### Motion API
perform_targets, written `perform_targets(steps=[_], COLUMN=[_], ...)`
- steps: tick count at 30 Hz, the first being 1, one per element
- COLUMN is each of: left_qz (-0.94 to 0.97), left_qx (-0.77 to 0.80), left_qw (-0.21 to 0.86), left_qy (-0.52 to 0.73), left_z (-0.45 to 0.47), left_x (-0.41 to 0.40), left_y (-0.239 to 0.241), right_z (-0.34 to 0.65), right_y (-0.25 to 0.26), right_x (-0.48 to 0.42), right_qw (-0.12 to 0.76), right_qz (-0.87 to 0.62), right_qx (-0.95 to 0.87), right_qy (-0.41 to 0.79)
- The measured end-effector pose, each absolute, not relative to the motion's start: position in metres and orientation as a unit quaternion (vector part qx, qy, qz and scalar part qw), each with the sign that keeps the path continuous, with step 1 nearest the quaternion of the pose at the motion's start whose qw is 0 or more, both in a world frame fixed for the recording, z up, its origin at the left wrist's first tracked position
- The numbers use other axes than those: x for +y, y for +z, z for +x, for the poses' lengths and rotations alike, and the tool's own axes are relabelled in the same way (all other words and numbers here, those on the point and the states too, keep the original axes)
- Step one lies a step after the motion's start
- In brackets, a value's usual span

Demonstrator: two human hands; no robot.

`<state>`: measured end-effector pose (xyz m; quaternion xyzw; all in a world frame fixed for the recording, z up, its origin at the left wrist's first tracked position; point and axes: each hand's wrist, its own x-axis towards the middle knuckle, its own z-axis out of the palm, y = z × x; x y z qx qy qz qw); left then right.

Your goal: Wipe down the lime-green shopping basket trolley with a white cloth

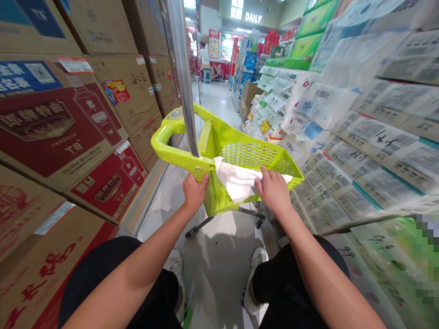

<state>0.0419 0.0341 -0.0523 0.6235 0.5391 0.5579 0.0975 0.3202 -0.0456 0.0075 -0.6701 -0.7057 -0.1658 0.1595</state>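
A lime-green plastic shopping cart [240,137] with perforated basket walls stands on the floor in front of me, a metal pole rising through its handle end. My left hand [195,192] grips the cart's near corner below the handle, thumb on the outer wall. Over the near rim hangs a white cloth [236,180]. My right hand [273,188] presses on this cloth at the rim, its fingers curled over the edge and closed on the fabric. The fingertips of my left hand are hidden behind the plastic.
Stacked cardboard boxes [113,91] line the left side. On the right, shelves carry piled plastic-wrapped tissue packs [370,137] with handwritten prices. The aisle floor [219,98] runs ahead toward a distant person [205,54] near a blue stool [206,75].
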Motion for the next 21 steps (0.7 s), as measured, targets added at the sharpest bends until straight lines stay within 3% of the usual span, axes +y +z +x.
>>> perform_targets(steps=[4, 9, 13, 16, 21], left_qz=[0.624, 0.627, 0.629, 0.638, 0.642], left_qx=[0.542, 0.544, 0.538, 0.544, 0.56], left_qw=[0.095, 0.092, 0.093, 0.087, 0.084], left_qy=[0.555, 0.55, 0.554, 0.537, 0.517], left_z=[0.041, 0.041, 0.042, 0.041, 0.035], left_x=[0.034, 0.037, 0.039, 0.04, 0.042], left_y=[-0.053, -0.054, -0.054, -0.054, -0.053], right_z=[0.291, 0.287, 0.291, 0.293, 0.324], right_y=[0.003, 0.025, 0.036, 0.031, 0.023], right_x=[-0.076, -0.081, -0.051, -0.033, -0.025], right_qw=[0.168, 0.181, 0.233, 0.211, 0.153], right_qz=[-0.683, -0.697, -0.607, -0.563, -0.666], right_qx=[-0.679, -0.671, -0.746, -0.792, -0.722], right_qy=[-0.212, -0.179, -0.144, -0.102, -0.105])
